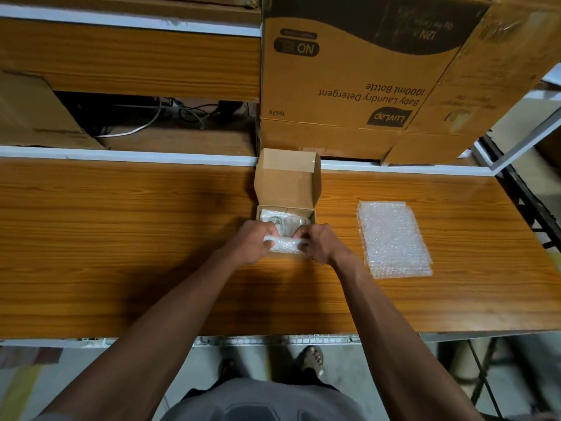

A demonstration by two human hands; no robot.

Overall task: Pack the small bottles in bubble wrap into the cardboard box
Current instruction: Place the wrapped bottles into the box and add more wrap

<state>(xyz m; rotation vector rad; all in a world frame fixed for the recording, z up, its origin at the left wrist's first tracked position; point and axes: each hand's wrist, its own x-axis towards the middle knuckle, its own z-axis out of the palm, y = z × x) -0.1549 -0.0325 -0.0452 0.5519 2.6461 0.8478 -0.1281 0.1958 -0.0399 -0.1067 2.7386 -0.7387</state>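
A small open cardboard box (287,183) stands at the back of the wooden table, its lid flap raised. Inside it lie wrapped bottles (283,220) under clear bubble wrap. Just in front of the box, my left hand (250,243) and my right hand (318,241) both grip a small bundle of bubble wrap (285,245) by its two ends. The bottle inside the bundle is hidden by the wrap.
A stack of bubble wrap sheets (393,238) lies on the table (121,253) to the right. A large printed carton (358,80) stands behind the small box. Cables (158,117) sit in the shelf gap at the back left.
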